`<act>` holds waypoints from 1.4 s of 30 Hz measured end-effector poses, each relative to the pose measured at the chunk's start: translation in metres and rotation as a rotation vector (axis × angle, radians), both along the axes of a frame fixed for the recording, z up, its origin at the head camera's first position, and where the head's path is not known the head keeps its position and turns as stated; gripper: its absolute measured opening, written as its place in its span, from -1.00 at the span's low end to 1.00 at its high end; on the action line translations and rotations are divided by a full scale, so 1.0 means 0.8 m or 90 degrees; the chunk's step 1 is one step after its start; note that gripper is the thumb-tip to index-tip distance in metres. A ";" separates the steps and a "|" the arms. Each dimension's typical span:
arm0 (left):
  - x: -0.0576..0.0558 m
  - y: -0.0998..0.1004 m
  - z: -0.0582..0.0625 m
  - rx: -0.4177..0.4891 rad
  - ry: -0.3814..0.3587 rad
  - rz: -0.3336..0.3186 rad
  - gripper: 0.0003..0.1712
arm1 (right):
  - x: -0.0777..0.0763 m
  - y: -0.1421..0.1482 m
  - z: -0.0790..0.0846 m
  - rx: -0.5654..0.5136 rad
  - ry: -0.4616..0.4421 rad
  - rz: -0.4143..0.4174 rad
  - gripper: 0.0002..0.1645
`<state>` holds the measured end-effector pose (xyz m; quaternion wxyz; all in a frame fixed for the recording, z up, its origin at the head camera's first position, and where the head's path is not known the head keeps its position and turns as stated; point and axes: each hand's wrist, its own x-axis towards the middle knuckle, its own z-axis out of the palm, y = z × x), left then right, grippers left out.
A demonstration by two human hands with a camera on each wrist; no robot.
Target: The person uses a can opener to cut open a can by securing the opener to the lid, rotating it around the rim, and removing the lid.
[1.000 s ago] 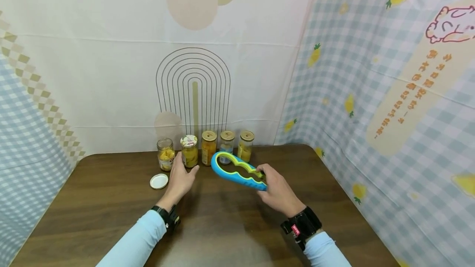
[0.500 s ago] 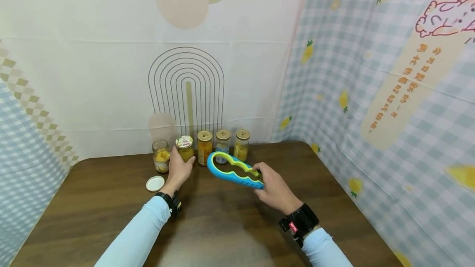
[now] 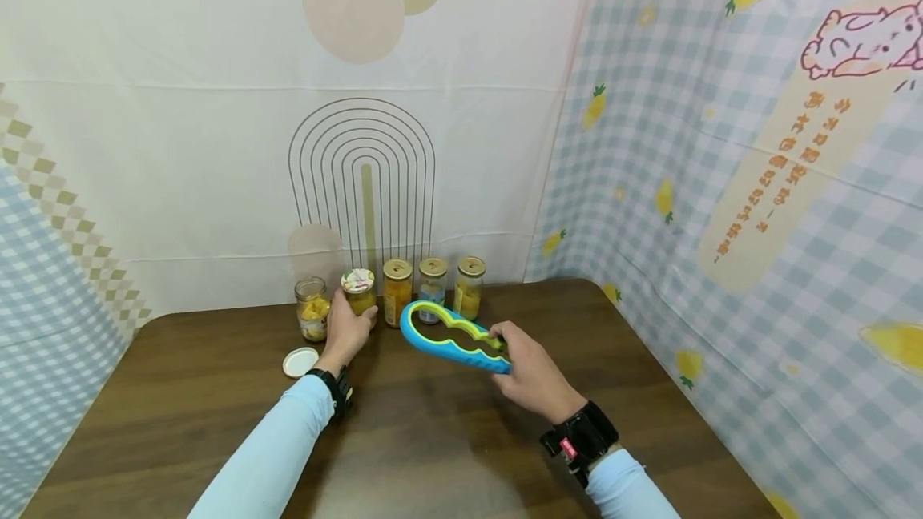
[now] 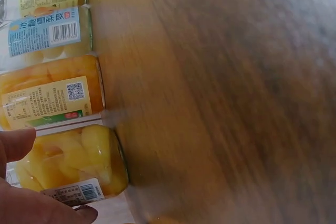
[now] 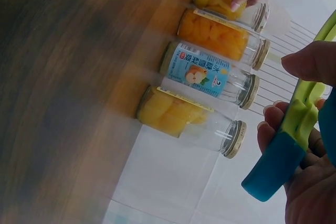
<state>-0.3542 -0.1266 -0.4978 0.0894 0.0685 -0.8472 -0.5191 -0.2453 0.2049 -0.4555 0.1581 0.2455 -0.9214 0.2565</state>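
Observation:
My left hand [image 3: 348,332] grips a glass jar of yellow fruit [image 3: 359,295] with a white patterned lid. In the left wrist view, thumb and fingers lie on either side of that fruit jar [image 4: 68,158]. Its lower front is partly covered by the hand in the head view. My right hand [image 3: 532,372] holds the end of a blue and lime-green jar opener [image 3: 443,349], a long loop with a scalloped inner edge, raised in front of the jars. Up close in the right wrist view, thumb and fingers wrap the jar opener [image 5: 275,166].
An open jar of yellow fruit [image 3: 313,319] stands left of the left hand, with a white lid [image 3: 300,362] on the table before it. To the right stand an orange-fruit jar [image 3: 397,295], a blue-labelled jar [image 3: 433,279] and another yellow-fruit jar [image 3: 469,299], all gold-lidded. A curtain [image 3: 216,183] hangs behind.
My left hand has moved forward onto the patterned-lid jar and closed round it. The right hand keeps the jar opener in nearly the same place. The head view has shifted slightly.

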 end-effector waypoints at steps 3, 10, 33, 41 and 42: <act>-0.001 -0.001 -0.001 -0.007 0.000 0.001 -0.14 | 0.000 0.000 -0.001 -0.002 -0.007 -0.001 -0.30; -0.003 -0.003 -0.002 -0.013 0.001 0.004 -0.15 | -0.001 0.000 -0.002 -0.006 -0.023 -0.002 -0.30; 0.009 -0.006 -0.003 -0.076 0.028 -0.025 -0.12 | 0.001 -0.002 -0.003 0.006 -0.016 0.004 -0.30; 0.024 -0.011 -0.001 -0.086 0.052 -0.021 -0.08 | 0.000 -0.005 0.000 0.006 -0.022 0.007 -0.30; 0.026 -0.011 0.000 -0.088 0.056 -0.021 -0.09 | 0.000 -0.005 0.001 0.005 -0.023 0.008 -0.30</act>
